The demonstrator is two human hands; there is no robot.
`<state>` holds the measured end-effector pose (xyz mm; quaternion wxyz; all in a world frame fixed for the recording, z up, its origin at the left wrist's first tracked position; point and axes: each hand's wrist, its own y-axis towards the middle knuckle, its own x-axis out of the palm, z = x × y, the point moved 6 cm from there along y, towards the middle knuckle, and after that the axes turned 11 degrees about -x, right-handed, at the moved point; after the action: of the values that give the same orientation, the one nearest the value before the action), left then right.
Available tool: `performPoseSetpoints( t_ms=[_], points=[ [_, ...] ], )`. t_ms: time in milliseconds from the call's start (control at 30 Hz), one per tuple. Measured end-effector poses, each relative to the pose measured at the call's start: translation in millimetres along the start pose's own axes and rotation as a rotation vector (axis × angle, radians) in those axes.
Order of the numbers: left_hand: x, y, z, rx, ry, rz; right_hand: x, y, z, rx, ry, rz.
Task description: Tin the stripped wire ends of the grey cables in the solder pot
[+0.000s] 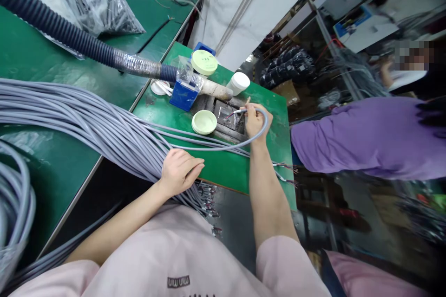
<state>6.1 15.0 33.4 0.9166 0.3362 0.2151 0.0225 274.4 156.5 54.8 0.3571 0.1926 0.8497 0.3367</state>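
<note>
My right hand pinches a grey cable near its end. The cable loops back around this hand, and its stripped, thin wires point left over a dark, square metal pot with a shiny surface. My left hand lies over a thick bundle of grey cables, fingers curled together around its edge; the palm side is hidden. A pale green shallow lid stands at the pot's left side. Behind the pot sits the grimy nozzle of a ribbed black hose.
A blue box, a pale green round tub and a white cup stand behind the pot. Stripped cable ends overhang the right table edge. A plastic bag lies far left. A person in a purple sleeve is at right.
</note>
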Motion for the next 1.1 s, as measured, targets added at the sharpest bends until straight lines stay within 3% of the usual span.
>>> performPoseSetpoints(
  t_ms=[300,400,567,633,700,800,867,1000,1100],
  points=[
    [1.7,0,-1,0.002,-0.002,-0.009,6,-1,6,0.019,-0.029,-0.033],
    [2.1,-1,-2,0.004,-0.008,-0.006,-9,-4,-23,-0.020,0.018,0.017],
    [-0.2,2,-3,-0.047,-0.085,-0.031,-41,-36,-112,-0.104,0.102,-0.006],
    [-0.1,4,-6,-0.167,-0.223,-0.063,-47,-58,-146,-0.204,0.156,-0.045],
    [6.7,5,-11,-0.384,-0.455,-0.140,-52,-81,-171,-0.316,0.223,-0.060],
    [27.7,-3,-11,-0.719,-0.909,-0.294,-50,-114,-189,-0.432,0.288,-0.129],
    [39.7,-10,-5,-0.864,-1.152,-0.369,-48,-132,-193,-0.473,0.314,-0.168],
    [46.7,-18,9,-0.971,-1.298,-0.448,-59,-149,-190,-0.487,0.261,-0.159],
    [43.0,-16,20,-0.965,-1.227,-0.470,-67,-143,-180,-0.287,0.202,-0.274]
  ],
)
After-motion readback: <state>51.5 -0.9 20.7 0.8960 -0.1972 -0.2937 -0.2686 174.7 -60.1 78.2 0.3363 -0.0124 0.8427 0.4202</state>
